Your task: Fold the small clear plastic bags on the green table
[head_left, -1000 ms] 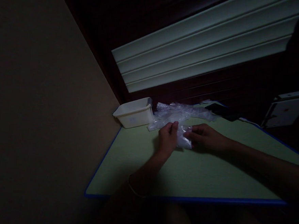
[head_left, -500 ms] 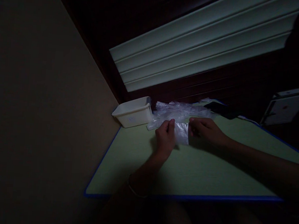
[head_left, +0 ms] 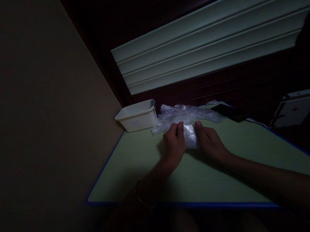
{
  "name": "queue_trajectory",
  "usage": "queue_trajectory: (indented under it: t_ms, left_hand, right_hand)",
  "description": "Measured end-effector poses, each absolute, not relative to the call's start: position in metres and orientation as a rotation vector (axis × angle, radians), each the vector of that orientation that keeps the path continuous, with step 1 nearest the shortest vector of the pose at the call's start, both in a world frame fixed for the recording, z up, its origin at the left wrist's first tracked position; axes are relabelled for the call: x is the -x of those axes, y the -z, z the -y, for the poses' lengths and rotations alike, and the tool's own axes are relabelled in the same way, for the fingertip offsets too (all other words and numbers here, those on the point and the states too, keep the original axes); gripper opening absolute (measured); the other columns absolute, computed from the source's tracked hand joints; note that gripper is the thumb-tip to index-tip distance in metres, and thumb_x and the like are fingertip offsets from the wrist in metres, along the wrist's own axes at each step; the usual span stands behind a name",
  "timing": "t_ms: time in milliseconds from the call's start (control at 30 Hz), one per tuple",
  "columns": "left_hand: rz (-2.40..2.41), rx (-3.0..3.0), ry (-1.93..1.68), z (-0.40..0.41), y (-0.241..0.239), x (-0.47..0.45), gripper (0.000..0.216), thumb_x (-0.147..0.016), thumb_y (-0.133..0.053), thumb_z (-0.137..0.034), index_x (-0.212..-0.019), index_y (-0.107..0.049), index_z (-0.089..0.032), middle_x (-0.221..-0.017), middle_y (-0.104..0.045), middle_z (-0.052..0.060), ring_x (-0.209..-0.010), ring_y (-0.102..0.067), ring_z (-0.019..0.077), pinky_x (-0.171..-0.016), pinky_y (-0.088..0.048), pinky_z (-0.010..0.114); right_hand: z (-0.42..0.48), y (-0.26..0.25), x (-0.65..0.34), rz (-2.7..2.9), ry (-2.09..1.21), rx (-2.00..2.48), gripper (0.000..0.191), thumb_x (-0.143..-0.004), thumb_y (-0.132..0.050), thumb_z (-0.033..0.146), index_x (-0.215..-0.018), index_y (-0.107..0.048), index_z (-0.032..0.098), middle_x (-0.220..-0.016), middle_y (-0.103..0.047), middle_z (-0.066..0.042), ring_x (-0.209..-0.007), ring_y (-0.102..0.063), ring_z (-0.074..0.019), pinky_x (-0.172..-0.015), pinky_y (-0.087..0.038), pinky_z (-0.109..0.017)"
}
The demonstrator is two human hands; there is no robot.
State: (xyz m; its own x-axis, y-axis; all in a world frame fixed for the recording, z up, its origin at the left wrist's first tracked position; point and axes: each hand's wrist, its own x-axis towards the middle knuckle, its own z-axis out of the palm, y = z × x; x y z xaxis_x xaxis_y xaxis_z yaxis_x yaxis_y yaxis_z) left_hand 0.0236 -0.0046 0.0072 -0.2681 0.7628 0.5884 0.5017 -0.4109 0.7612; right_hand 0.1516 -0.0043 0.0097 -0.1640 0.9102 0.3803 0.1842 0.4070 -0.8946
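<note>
A small clear plastic bag (head_left: 191,137) is stretched between my two hands, above the light green table (head_left: 193,178). My left hand (head_left: 175,140) pinches its left side, thumb on top. On the right side my right hand (head_left: 211,141) grips the bag, thumb up and fingers curled behind it. The fingers behind the plastic are partly hidden. Just beyond my hands lies a loose heap of clear plastic bags (head_left: 184,113). The picture is dim, so any print on the bag cannot be made out.
A white plastic bin (head_left: 138,121) stands at the table's back left corner, close to the wall (head_left: 52,105). A dark flat object (head_left: 228,112) lies at the back right, beside a pale cable (head_left: 257,122). Behind is a dark door with slats (head_left: 210,45). A white box-like object (head_left: 295,110) is further right.
My right hand has turned and come closer to the bag, its thumb now up at the bag's right edge. My left hand has shifted slightly right.
</note>
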Motion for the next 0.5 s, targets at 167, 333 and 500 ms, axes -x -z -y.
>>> queue_trajectory:
  t_ms: [167,333,500]
  left_hand:
    - [-1.592,-1.751,-1.746,0.0056,-0.0082,-0.0237,0.039,-0.094,-0.042,-0.046,-0.069,-0.053,-0.019,-0.059,-0.047,-0.002,-0.058,-0.042,0.0116,-0.059,-0.034,0.026]
    - [-1.654,-1.777,-1.742,0.0071,-0.011,-0.0236,0.037,-0.095,-0.042,-0.044,-0.071,-0.055,-0.019,-0.064,-0.051,0.0,-0.06,-0.043,0.0121,-0.06,-0.035,0.026]
    - [-1.636,-1.834,-1.738,0.0072,-0.011,-0.0244,0.037,-0.095,-0.042,-0.045,-0.072,-0.056,-0.019,-0.061,-0.05,-0.001,-0.059,-0.043,0.0122,-0.059,-0.035,0.026]
  right_hand:
    - [0.0024,-0.0093,-0.1526,1.633,-0.754,0.957,0.055,-0.093,-0.031,0.063,-0.06,-0.044,0.02,-0.06,-0.047,-0.002,-0.055,-0.041,-0.0139,-0.05,-0.031,-0.027]
    - [0.0034,-0.0126,-0.1516,1.621,-0.755,0.967,0.054,-0.095,-0.028,0.061,-0.063,-0.044,0.021,-0.062,-0.05,-0.003,-0.057,-0.043,-0.0142,-0.051,-0.032,-0.027]
    - [0.0031,-0.0104,-0.1496,1.641,-0.743,0.953,0.055,-0.095,-0.027,0.062,-0.063,-0.045,0.02,-0.061,-0.05,-0.002,-0.056,-0.043,-0.0143,-0.051,-0.033,-0.028]
